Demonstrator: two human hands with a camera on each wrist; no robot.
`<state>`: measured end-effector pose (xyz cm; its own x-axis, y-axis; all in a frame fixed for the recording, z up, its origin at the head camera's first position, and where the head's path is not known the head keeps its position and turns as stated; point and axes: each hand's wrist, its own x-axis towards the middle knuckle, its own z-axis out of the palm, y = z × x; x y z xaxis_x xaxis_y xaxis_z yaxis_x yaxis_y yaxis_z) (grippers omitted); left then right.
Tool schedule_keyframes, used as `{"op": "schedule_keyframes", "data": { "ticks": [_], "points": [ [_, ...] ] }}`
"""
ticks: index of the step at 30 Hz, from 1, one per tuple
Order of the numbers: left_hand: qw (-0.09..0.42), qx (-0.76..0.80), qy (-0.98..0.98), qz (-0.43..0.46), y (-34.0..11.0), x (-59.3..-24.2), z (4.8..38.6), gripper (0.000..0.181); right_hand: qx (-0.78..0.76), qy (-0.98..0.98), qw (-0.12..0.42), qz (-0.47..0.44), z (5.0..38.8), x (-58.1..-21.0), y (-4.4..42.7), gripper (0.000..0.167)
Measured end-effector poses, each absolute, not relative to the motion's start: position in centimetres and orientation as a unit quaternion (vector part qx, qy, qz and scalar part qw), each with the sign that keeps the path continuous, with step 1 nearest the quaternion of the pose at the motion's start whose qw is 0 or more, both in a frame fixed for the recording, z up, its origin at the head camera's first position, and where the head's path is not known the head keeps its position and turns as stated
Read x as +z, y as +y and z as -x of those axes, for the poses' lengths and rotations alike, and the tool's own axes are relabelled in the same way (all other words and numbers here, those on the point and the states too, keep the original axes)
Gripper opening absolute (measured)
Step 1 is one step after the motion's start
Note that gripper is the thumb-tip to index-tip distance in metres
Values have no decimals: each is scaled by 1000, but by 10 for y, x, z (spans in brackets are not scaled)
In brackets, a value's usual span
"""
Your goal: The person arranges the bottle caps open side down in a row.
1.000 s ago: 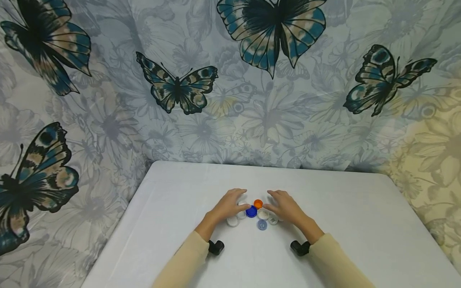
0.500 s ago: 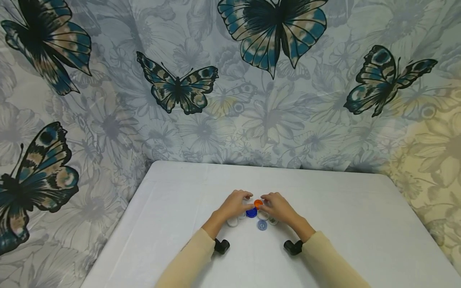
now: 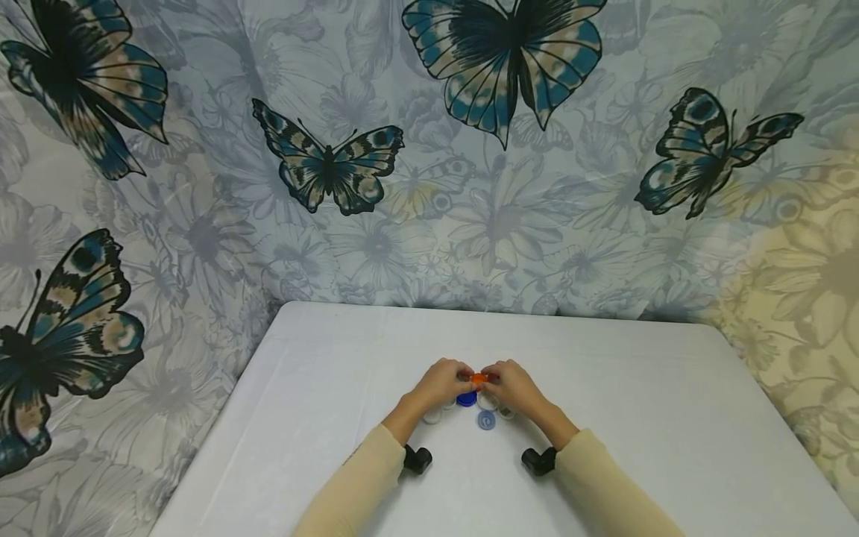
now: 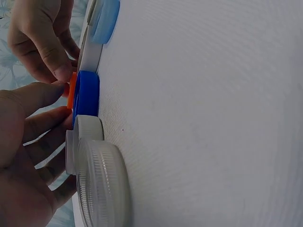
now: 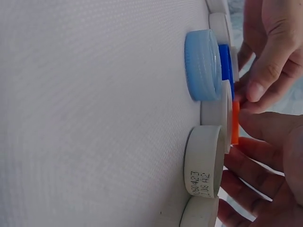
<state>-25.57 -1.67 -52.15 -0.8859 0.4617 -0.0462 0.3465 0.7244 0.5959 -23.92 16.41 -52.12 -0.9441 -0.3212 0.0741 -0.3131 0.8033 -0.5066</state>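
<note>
In the head view, my left hand [image 3: 438,385] and right hand [image 3: 515,385] meet at an orange cap [image 3: 479,380], each pinching a side of it between thumb and fingers. The left wrist view shows the left hand [image 4: 28,127] below the orange cap [image 4: 71,92], its other fingers spread, and the right hand [image 4: 45,42] above. In the right wrist view, the right hand [image 5: 279,161] holds the lower side of the orange cap [image 5: 235,123], with the left hand [image 5: 272,56] opposite. A dark blue cap [image 4: 87,94] stands close beside it.
A light blue cap [image 3: 486,420] lies nearest the body on the white table [image 3: 302,418]. White caps [image 5: 203,161], one with printed characters, and a clear ribbed cap [image 4: 104,184] stand around the dark blue one. A butterfly-patterned cloth [image 3: 376,253] hangs behind.
Both hands have moved inward from either side of the caps and now hold the orange cap. Their fingers, apart from it earlier, have closed around its sides.
</note>
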Motion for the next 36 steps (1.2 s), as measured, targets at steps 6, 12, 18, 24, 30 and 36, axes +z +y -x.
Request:
{"op": "schedule_keyframes", "data": {
  "ticks": [6, 12, 18, 24, 30, 36],
  "points": [
    [94, 299, 926, -212, -14, -523, 257, 29, -288, 946, 6, 148, 240, -523, 163, 22],
    [95, 307, 927, -195, -13, -525, 258, 24, -310, 941, 17, 132, 240, -523, 160, 23],
    [94, 319, 923, -193, -14, -525, 259, 22, -318, 938, 26, 132, 240, -522, 160, 24],
    [90, 329, 920, -192, -16, -524, 259, 23, -329, 935, 32, 126, 241, -520, 160, 27],
    [76, 355, 911, -198, -22, -524, 262, 25, -353, 927, 28, 124, 244, -520, 158, 28],
    [68, 382, 900, -201, -32, -524, 262, 28, -393, 910, 34, 125, 246, -516, 151, 26]
  ]
}}
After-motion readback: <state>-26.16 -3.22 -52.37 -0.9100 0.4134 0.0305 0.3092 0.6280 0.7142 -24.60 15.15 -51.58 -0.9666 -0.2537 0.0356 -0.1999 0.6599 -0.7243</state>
